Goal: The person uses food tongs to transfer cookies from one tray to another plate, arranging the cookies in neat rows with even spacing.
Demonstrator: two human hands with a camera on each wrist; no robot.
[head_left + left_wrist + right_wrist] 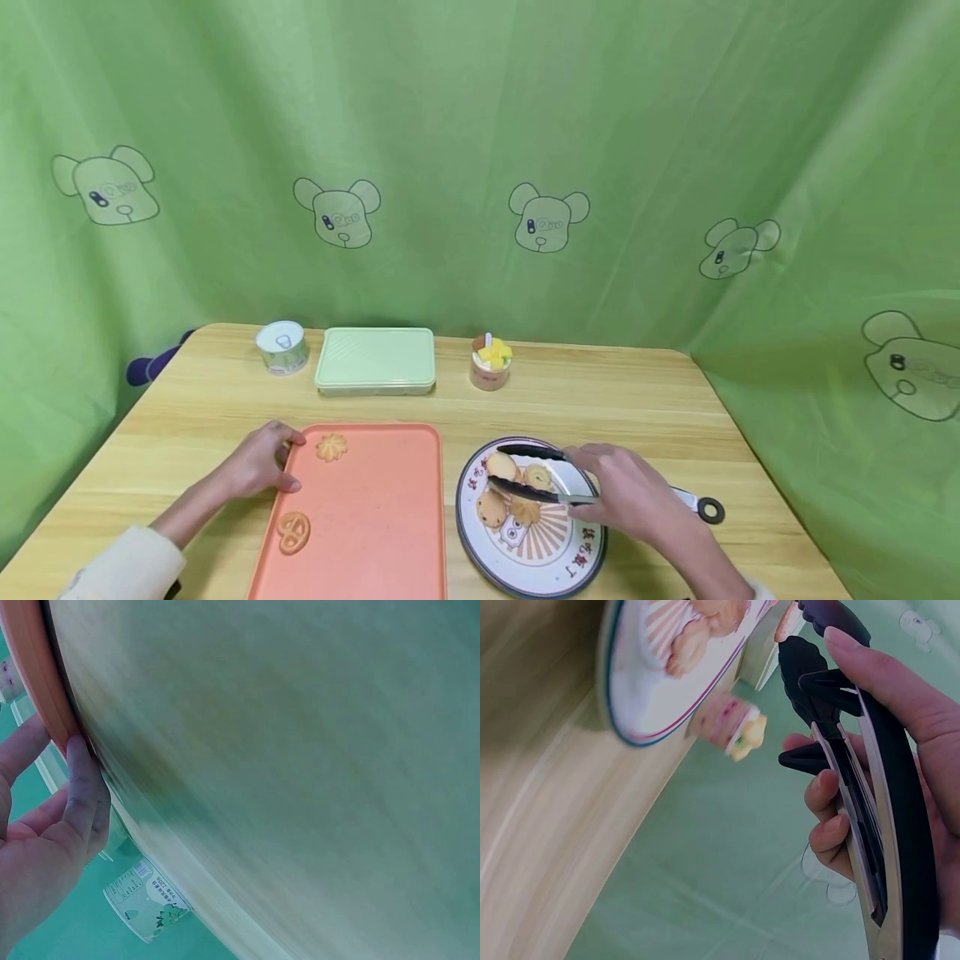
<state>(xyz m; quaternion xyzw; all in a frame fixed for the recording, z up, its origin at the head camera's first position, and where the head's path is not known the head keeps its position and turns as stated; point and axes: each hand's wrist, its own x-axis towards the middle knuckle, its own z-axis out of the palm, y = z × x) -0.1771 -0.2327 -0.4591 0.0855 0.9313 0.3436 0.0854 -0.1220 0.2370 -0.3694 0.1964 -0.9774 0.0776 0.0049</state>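
My left hand (262, 458) grips the left rim of a salmon-pink tray (367, 533), with fingertips and thumb at its edge. On the tray lie a flower-shaped cookie (332, 447) near the far left corner and a pretzel-shaped cookie (293, 532) below it. In my right hand (626, 492) is a pair of black-tipped tongs (881, 802). Their tips are spread apart over a white plate (543, 573) with a dark blue rim, at the right of the tray. Several cookies (492, 509) sit on the plate's left part, beneath the tong tips.
Along the table's back stand a tin can (283, 348), a light green lidded box (375, 360) and a small cup (489, 365) topped with yellow pieces. A green curtain (450, 125) with bear faces hangs behind and beside the wooden table (600, 400).
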